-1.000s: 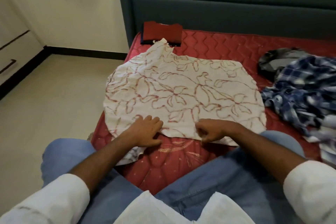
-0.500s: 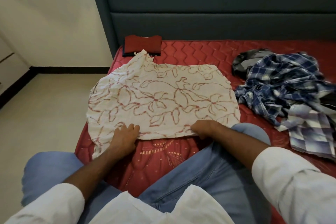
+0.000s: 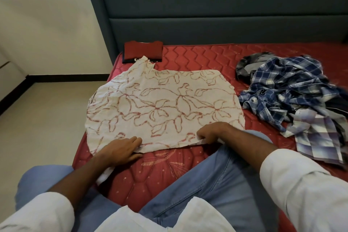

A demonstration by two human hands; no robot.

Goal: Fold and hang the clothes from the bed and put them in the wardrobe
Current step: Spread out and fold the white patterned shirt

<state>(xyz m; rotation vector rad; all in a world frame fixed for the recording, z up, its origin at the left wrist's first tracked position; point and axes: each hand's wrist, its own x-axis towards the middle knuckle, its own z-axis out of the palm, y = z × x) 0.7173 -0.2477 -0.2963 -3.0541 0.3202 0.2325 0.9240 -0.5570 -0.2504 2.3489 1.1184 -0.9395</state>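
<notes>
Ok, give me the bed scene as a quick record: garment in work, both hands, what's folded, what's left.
garment in work: floral cloth, spread flat on the mattress
left hand: flat on the cloth's near edge, fingers straight
right hand: fingers curled, pinching the near edge
folded: red garment near the headboard; the cloth's far corner touches it
left to do: plaid pile, crumpled, to the right, apart from the cloth
wardrobe: cannot tell
</notes>
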